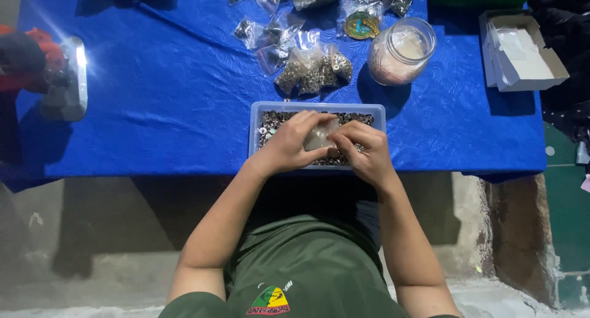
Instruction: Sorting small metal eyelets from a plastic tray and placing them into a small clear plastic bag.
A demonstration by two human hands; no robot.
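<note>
A pale blue plastic tray (256,116) full of small metal parts sits at the near edge of the blue-covered table (153,96). Both hands hover over it. My left hand (292,143) and my right hand (362,149) together grip a small clear plastic bag (319,136) between the fingers, just above the metal parts. Several filled clear bags of metal parts (313,72) lie just beyond the tray.
A glass jar (401,52) stands at the back right of the tray. An open white cardboard box (519,50) sits at the table's right end. A bright lamp (67,78) and a red object (24,56) are at the left edge. More small bags lie along the far side.
</note>
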